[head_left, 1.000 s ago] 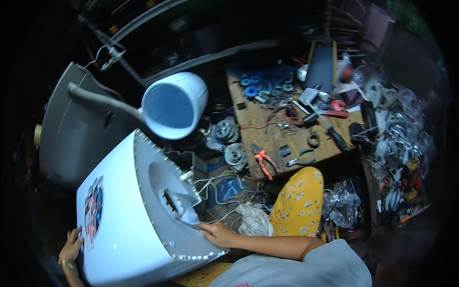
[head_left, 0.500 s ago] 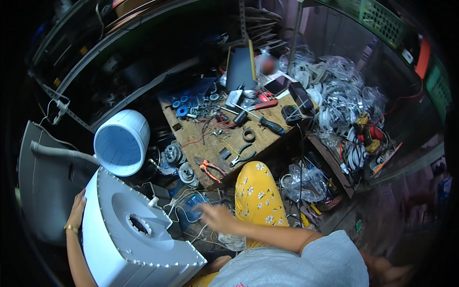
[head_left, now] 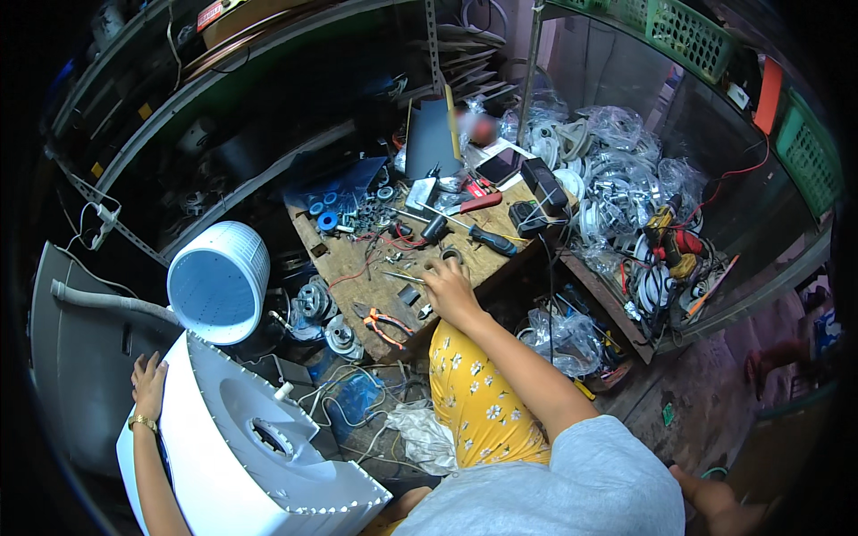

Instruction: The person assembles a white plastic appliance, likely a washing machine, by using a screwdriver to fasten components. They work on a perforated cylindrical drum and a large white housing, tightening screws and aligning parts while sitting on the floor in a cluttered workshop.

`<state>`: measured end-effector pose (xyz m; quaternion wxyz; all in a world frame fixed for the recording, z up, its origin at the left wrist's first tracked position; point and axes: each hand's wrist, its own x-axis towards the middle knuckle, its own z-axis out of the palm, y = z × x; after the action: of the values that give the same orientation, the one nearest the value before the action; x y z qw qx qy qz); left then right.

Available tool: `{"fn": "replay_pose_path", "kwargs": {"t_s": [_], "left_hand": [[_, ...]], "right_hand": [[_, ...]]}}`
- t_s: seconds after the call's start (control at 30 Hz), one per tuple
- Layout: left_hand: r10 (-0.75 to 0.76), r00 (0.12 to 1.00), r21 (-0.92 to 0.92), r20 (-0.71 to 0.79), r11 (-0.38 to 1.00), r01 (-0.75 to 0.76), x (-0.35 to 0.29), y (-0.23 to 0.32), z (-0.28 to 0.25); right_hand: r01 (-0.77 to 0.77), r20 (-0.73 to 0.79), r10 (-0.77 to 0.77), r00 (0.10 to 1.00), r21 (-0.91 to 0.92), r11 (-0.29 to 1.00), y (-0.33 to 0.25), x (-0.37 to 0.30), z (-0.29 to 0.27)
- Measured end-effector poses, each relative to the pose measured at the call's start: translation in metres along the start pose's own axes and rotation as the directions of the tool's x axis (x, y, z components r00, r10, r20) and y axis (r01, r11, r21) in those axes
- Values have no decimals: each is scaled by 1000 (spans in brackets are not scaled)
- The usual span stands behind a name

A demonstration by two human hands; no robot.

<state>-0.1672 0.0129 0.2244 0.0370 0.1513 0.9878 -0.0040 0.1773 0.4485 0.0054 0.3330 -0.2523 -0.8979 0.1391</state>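
A large white plastic housing (head_left: 192,429), with a grey recessed face and a round hole, leans at my left. My left hand (head_left: 148,386) rests on its upper left edge, fingers spread. Over the wooden bench, my right hand (head_left: 451,293) is closed, with a slim metal tool (head_left: 404,278) sticking out from its fingertips to the left. The tool's exact kind is unclear. Beneath this hand lie pliers, their jaws (head_left: 424,313) showing and the handles mostly hidden. Orange-handled pliers (head_left: 386,327) lie close by, and a tape ring (head_left: 452,256) sits just beyond my fingers.
The wooden bench (head_left: 357,299) carries screws, wires, a screwdriver (head_left: 492,239) and a phone (head_left: 499,166). A white perforated tub (head_left: 219,281) stands behind the housing. Bagged parts (head_left: 626,188) and a yellow-red power drill (head_left: 675,241) fill the right side. Cables (head_left: 344,393) trail on the floor.
My right hand has moved from beside my knee up and forward onto the bench, over the pliers. My left hand stays at the housing's edge, its fingers more spread. The view has shifted slightly.
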Motion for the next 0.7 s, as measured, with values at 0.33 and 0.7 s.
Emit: {"fn": "replay_pose_path", "kwargs": {"t_s": [0.33, 0.7], "left_hand": [[153, 983, -45, 106, 988, -149, -4, 6, -8], [141, 987, -2, 80, 990, -142, -9, -10, -3]], "right_hand": [[-461, -446, 505, 739, 211, 862, 99, -176, -119], [-679, 110, 755, 646, -367, 635, 223, -271, -47]]}}
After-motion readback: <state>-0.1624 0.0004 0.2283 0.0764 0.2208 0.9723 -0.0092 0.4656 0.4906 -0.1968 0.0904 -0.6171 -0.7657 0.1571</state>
